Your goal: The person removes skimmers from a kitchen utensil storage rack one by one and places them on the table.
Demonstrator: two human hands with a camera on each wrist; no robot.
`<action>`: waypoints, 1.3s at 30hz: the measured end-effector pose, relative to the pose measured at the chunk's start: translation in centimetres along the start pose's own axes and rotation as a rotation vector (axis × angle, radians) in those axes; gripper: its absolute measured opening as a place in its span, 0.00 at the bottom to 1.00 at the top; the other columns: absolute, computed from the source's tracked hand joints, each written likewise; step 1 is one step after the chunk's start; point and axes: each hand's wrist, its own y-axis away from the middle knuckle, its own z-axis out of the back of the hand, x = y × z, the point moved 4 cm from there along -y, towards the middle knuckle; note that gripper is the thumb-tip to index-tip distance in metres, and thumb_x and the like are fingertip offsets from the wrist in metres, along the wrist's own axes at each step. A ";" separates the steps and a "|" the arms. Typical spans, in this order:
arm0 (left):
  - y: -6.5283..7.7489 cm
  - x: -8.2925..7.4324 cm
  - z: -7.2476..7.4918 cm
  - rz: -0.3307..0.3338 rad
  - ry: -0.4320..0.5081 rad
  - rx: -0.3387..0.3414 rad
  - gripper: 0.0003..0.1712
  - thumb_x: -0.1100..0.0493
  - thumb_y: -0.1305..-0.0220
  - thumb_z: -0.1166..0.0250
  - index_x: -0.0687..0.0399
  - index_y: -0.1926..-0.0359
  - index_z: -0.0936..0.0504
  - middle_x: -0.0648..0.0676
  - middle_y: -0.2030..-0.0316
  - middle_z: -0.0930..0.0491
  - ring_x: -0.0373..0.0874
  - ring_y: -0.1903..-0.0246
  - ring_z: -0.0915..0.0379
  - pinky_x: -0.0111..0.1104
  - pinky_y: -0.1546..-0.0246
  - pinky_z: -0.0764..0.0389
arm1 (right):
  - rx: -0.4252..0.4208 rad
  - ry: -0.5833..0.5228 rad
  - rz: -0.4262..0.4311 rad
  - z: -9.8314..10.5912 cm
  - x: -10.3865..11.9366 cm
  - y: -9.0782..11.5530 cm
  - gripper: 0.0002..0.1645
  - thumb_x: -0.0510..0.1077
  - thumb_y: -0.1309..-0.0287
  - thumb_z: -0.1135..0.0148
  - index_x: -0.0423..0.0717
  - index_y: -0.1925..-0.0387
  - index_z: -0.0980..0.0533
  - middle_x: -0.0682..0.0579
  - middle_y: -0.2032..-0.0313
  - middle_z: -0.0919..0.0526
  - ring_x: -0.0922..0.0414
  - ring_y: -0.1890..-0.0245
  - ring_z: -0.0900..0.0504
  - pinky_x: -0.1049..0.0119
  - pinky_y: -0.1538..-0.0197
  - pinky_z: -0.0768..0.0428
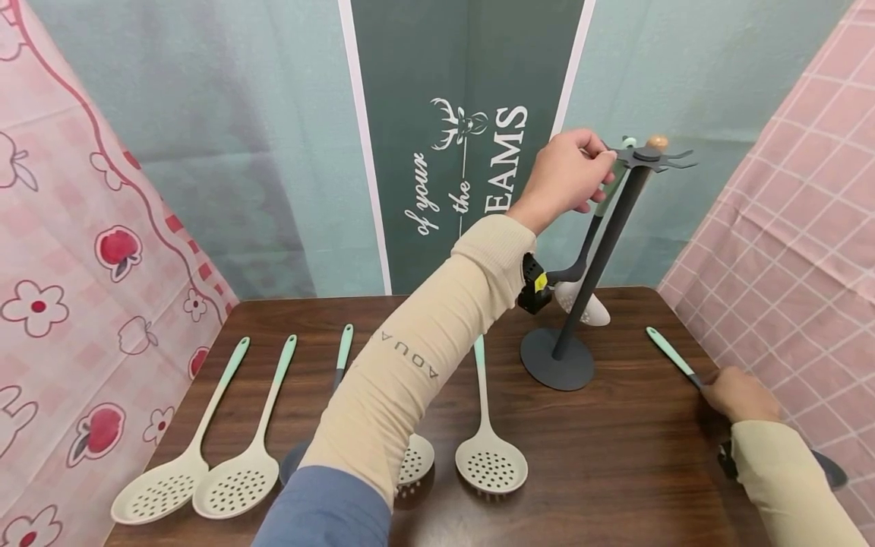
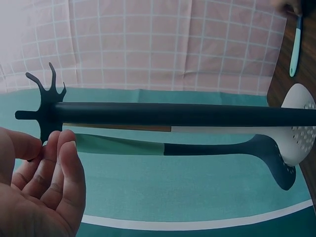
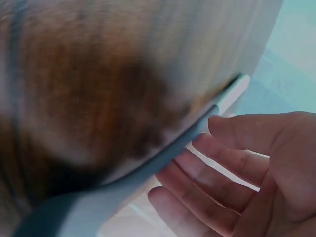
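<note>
My left hand point(image 1: 570, 175) pinches one hook arm at the top of a dark utensil stand point(image 1: 595, 281). The left wrist view shows this hand's thumb and fingertips together on the hook plate point(image 2: 49, 113). A dark utensil with a mint handle point(image 2: 121, 144) hangs there beside a white perforated utensil point(image 2: 299, 123). At the table's right side, my right hand point(image 1: 741, 395) holds the shaft of a dark utensil with a mint handle point(image 1: 670, 353). Its thumb and fingertips meet the shaft point(image 3: 173, 148) in the right wrist view. The forearm covers part of its head.
Perforated skimmers point(image 1: 492, 462) with mint handles lie along the left and middle of the brown table point(image 1: 601, 471). My left sleeve partly hides a white one point(image 1: 415, 460) and a dark utensil point(image 1: 343, 346). Pink cloth point(image 1: 800, 251) hangs at the right side.
</note>
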 end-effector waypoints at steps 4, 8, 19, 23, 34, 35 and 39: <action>0.1 0.0 -0.1 0.008 0.003 0.004 0.09 0.55 0.23 0.41 0.51 0.64 0.22 0.47 0.70 0.16 0.38 0.75 0.18 0.28 0.77 0.20 | -0.085 -0.035 0.038 1.2 0.8 0.1 0.21 0.48 0.39 0.40 0.33 0.55 0.19 0.19 0.55 0.23 0.20 0.59 0.24 0.34 0.73 0.27; 0.1 -0.2 0.0 0.012 0.002 0.007 0.10 0.55 0.23 0.41 0.51 0.65 0.22 0.47 0.70 0.16 0.39 0.73 0.16 0.28 0.77 0.20 | -0.131 -0.103 0.100 2.7 2.2 -0.2 0.21 0.49 0.34 0.41 0.33 0.54 0.19 0.23 0.55 0.20 0.24 0.59 0.22 0.41 0.69 0.26; 0.0 -0.2 0.0 0.023 0.002 0.008 0.09 0.55 0.23 0.41 0.50 0.65 0.22 0.48 0.68 0.14 0.37 0.76 0.19 0.28 0.77 0.20 | -0.050 -0.596 0.253 4.7 6.7 -1.4 0.13 0.43 0.23 0.51 0.43 0.52 0.20 0.68 0.70 0.15 0.71 0.72 0.18 0.70 0.70 0.17; 0.0 -0.2 0.1 0.024 -0.001 0.006 0.10 0.55 0.23 0.42 0.50 0.65 0.22 0.47 0.69 0.15 0.37 0.76 0.19 0.28 0.77 0.20 | -0.046 -0.842 0.308 6.1 8.6 -1.2 0.13 0.41 0.24 0.46 0.64 0.59 0.20 0.73 0.68 0.16 0.72 0.69 0.16 0.74 0.67 0.17; 0.0 -0.1 0.0 0.033 -0.024 -0.005 0.10 0.53 0.23 0.41 0.48 0.65 0.22 0.44 0.70 0.16 0.36 0.76 0.19 0.28 0.78 0.23 | -0.148 -1.285 0.539 9.9 15.1 -0.1 0.09 0.36 0.28 0.41 0.44 0.52 0.17 0.55 0.62 0.11 0.62 0.63 0.12 0.70 0.63 0.15; 0.0 -0.1 0.0 0.032 -0.028 -0.007 0.10 0.53 0.23 0.41 0.48 0.65 0.22 0.44 0.71 0.17 0.35 0.76 0.19 0.28 0.78 0.23 | -0.149 -1.307 0.555 10.2 15.5 -0.1 0.10 0.35 0.28 0.42 0.42 0.51 0.18 0.54 0.61 0.11 0.62 0.62 0.12 0.69 0.62 0.15; 0.0 -0.1 -0.1 0.031 -0.037 -0.006 0.10 0.53 0.23 0.41 0.48 0.64 0.22 0.43 0.71 0.17 0.35 0.76 0.19 0.28 0.78 0.23 | -0.151 -1.347 0.591 11.1 16.6 -0.1 0.11 0.35 0.28 0.42 0.40 0.50 0.19 0.52 0.59 0.11 0.60 0.61 0.11 0.69 0.62 0.14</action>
